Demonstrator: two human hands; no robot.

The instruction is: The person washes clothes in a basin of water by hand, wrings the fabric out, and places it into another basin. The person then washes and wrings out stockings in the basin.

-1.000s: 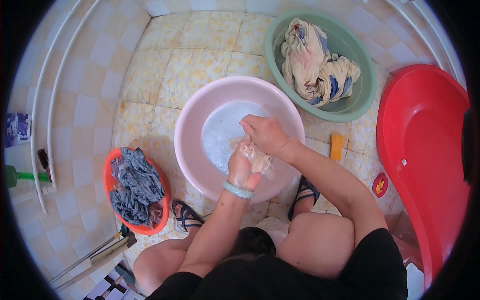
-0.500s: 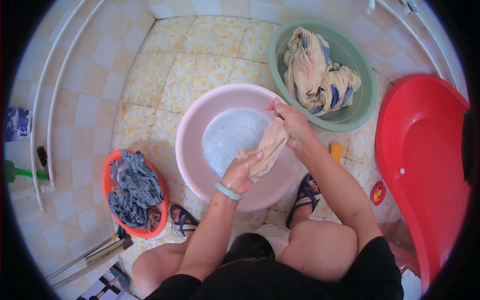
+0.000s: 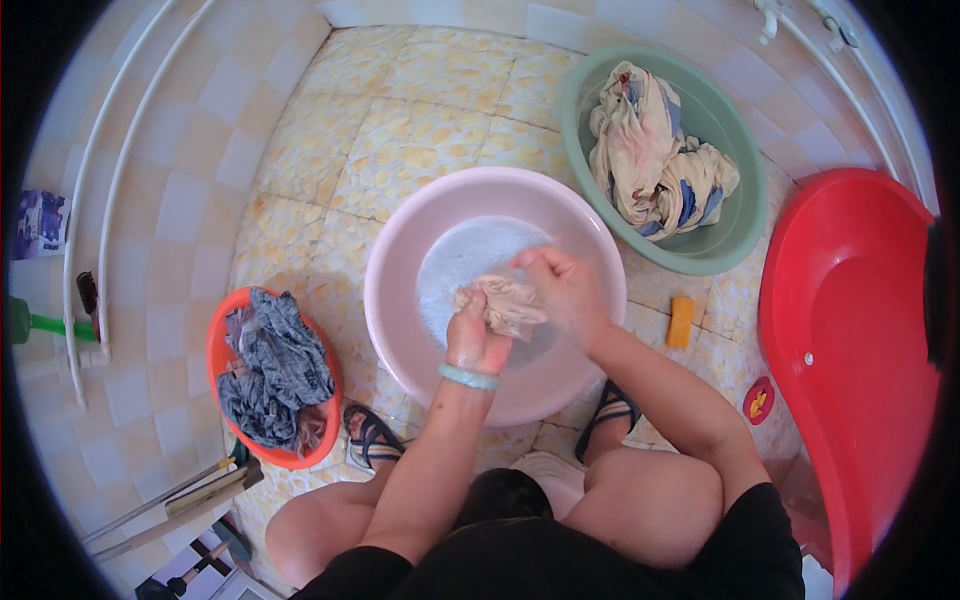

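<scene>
A wet, crumpled beige cloth [image 3: 513,308] is held over the pink basin [image 3: 390,350], which has cloudy, sudsy water [image 3: 455,265] in it. My left hand [image 3: 477,338], with a pale bracelet at the wrist, grips the cloth from its near left side. Just right of it, my right hand [image 3: 568,288] is curled closed against the cloth's right end and partly smeared by motion. Exactly how much cloth its fingers hold is hidden.
A green basin [image 3: 745,190] with beige and blue fabric [image 3: 640,140] stands far right. At left, an orange-red basin [image 3: 213,335] holds grey-blue clothes [image 3: 275,365]. A yellow soap bar [image 3: 681,322] lies on the tiles. A large red tub [image 3: 850,330] lines the right side.
The cloth was stretched between both hands and is now bunched. My right hand has moved down and slightly left, closer to my left hand. The whole view has shifted slightly.
</scene>
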